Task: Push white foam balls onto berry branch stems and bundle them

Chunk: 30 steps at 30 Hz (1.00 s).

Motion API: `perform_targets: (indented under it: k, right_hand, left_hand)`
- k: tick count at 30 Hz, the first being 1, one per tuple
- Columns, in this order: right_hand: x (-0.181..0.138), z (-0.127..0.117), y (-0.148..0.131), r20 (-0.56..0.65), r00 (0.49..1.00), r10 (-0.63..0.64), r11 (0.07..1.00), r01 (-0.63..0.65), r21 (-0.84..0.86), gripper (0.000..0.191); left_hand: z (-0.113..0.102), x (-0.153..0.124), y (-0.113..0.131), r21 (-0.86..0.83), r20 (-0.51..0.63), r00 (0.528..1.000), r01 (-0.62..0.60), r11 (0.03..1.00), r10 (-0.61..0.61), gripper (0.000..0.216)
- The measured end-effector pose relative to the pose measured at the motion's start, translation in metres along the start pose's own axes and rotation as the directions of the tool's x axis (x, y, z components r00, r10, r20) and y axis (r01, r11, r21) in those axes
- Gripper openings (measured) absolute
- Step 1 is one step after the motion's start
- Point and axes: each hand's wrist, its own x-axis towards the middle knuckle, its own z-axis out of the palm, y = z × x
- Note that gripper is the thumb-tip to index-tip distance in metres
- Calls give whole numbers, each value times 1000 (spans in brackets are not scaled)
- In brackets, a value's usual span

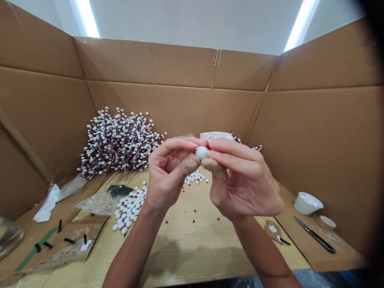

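Raised over the middle of the table, my left hand (171,172) and my right hand (243,176) meet around a small white ball (201,152). Thumbs and fingertips of both hands pinch it from either side. Both thumbs look wrapped in a tan covering. Below my left forearm lies a spread of similar white balls (129,210), and a smaller group of white balls (195,177) shows behind my hands. Tiny dark brown star-shaped pieces (193,221) are scattered on the tabletop (186,244).
Cardboard walls (180,64) enclose the table. A big bundle of white-berried stems (120,140) stands at the back left. Clear plastic bags (99,203) lie on the left. To the right are a white tub (308,203), a black-handled knife (318,238) and a small cardboard piece with white paste (272,229).
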Motion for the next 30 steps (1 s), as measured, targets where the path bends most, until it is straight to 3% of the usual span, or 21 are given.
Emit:
perform_targets:
  k: [8, 14, 17, 20, 24, 30]
  right_hand:
    - [13, -1, -9, -87, 988, -127, 982, 113, -154, 19]
    - [16, 1, -11, -124, 985, -122, 990, 113, -79, 17]
    - [13, 2, -10, -160, 986, -36, 998, 45, 50, 18]
    - [11, 1, -9, -92, 995, 43, 989, -29, 144, 19]
    - [8, -3, -7, -10, 997, 71, 991, -69, 113, 20]
    - [4, -4, -4, -51, 995, 85, 994, -81, 77, 19]
  left_hand:
    - [12, -4, -4, -270, 26, 989, 149, 951, -147, 20]
    - [16, -7, -1, -241, -52, 974, 204, 949, -222, 20]
    - [14, -7, -2, -192, -27, 983, 174, 966, -183, 20]
    - [11, -6, -6, -182, 1, 996, 88, 979, -89, 18]
    - [8, -5, -10, -141, 13, 1000, 7, 990, -5, 18]
    - [8, -3, -10, -101, 46, 998, -43, 994, 48, 15]
